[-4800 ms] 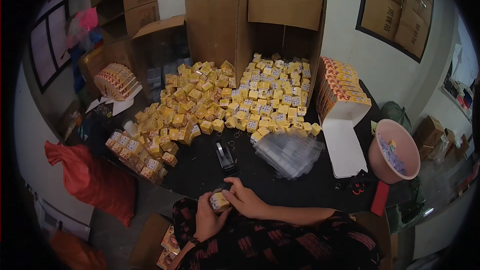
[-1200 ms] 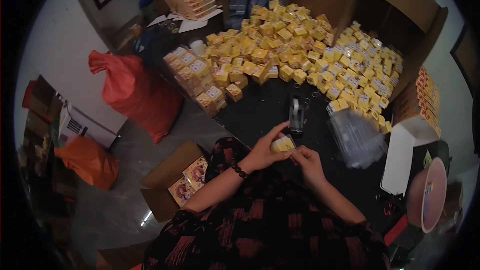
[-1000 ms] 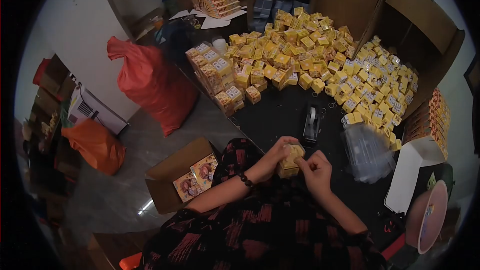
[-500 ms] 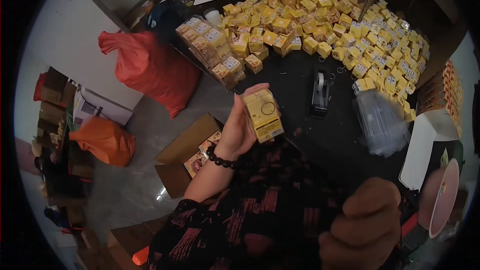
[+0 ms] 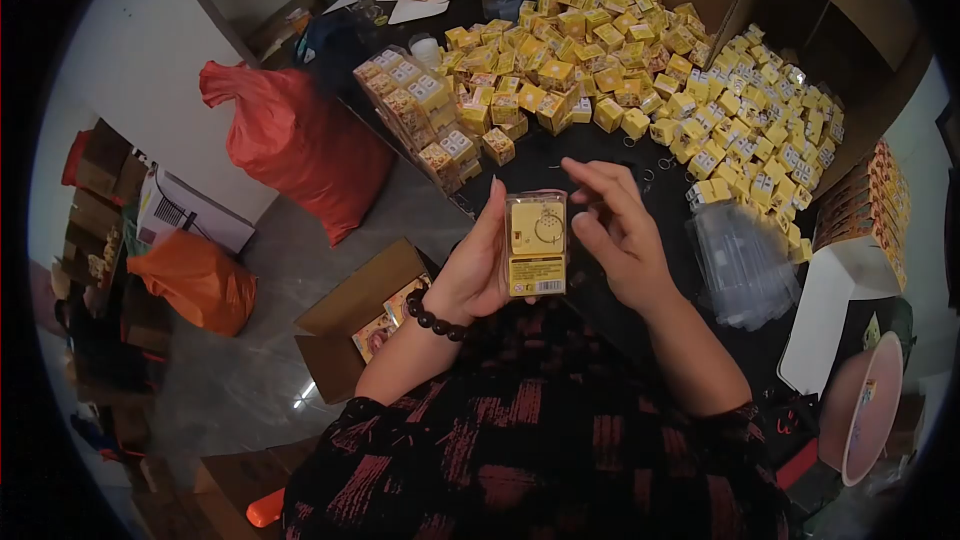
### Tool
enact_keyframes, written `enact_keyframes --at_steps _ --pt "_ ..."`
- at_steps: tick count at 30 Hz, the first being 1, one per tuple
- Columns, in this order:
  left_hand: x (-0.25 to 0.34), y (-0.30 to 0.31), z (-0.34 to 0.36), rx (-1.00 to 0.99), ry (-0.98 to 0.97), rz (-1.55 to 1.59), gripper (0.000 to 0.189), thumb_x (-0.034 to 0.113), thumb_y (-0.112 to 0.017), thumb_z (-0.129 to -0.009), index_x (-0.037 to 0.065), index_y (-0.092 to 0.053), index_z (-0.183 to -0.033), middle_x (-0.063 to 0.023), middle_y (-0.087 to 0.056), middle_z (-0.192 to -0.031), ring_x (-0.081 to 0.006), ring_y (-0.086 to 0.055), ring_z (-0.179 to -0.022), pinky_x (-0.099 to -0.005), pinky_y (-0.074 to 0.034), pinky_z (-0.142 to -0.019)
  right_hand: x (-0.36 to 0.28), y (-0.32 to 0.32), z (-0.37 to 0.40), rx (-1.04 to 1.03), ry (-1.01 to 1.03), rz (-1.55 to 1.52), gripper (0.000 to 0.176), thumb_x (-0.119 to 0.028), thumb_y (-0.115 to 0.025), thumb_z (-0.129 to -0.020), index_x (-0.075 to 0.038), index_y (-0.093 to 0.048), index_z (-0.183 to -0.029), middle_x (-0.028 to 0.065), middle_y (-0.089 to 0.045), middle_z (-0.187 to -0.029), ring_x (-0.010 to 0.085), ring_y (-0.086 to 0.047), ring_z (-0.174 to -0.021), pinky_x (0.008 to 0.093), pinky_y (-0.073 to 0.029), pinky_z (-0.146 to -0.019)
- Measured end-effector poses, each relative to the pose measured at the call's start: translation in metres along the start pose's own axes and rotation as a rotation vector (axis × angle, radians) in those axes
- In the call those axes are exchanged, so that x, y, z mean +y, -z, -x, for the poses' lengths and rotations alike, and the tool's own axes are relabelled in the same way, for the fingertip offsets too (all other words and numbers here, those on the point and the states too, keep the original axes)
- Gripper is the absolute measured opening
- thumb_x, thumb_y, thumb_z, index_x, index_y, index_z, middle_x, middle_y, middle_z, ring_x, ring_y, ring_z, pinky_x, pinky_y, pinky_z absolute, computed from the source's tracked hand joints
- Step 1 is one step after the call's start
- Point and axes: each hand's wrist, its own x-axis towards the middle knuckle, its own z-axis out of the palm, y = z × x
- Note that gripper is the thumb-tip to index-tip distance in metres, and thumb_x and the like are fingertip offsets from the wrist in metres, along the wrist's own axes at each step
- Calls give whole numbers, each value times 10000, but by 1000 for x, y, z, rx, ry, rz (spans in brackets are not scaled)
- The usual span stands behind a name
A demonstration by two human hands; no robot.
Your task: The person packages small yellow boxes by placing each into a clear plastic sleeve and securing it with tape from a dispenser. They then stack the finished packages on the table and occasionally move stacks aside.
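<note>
My left hand (image 5: 474,268), with a dark bead bracelet at the wrist, is closed around a yellow keychain package (image 5: 537,265) in clear plastic. A metal ring shows on its upper half, and a printed band with a barcode is at the bottom. Just right of the package, my right hand (image 5: 628,245) is raised with its fingers apart and holds nothing. Beyond both hands lies a large heap of small yellow boxes (image 5: 560,75), several with metal rings. A stack of packed boxes (image 5: 412,100) stands on the left of the heap.
Clear plastic cases (image 5: 745,270) lie on the dark table at the right, near a white-flapped display box (image 5: 820,300) and a pink basin (image 5: 862,410). On the floor at the left are a red bag (image 5: 300,145), an orange bag (image 5: 200,280) and an open carton (image 5: 345,315).
My right hand has moved up and forward from the lower right to beside the package. The left hand has turned the package more upright. The tape dispenser is now hidden behind my right hand.
</note>
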Motion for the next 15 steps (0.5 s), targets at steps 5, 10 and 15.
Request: enact_keyframes --at_steps 5,10,15 --pt "-2 -11 -6 111 14 -89 685 616 -216 -945 84 -413 -1330 -108 -610 -1063 -219 -636 -916 -317 -566 -694 20 14 18 66 36 84 313 -139 -545 -921 -19 -568 -1210 59 -444 -1151 119 -465 -991 239 -372 -854" --pt "-12 -21 -7 98 -255 -639 541 448 -469 -958 50 -391 -1316 -68 -517 -1164 -140 -543 -1041 -305 -454 -900 4 24 31 71 2 42 284 -102 -522 -920 0 -575 -1180 57 -448 -1110 126 -469 -982 242 -370 -880" --pt "-11 -29 -5 81 -314 -866 640 465 -552 -899 37 -354 -1332 -70 -490 -1182 -136 -489 -1094 -275 -387 -939 -7 18 37 108 179 148 275 3 -587 -851 8 -603 -1125 78 -464 -1106 143 -516 -917 251 -421 -819"
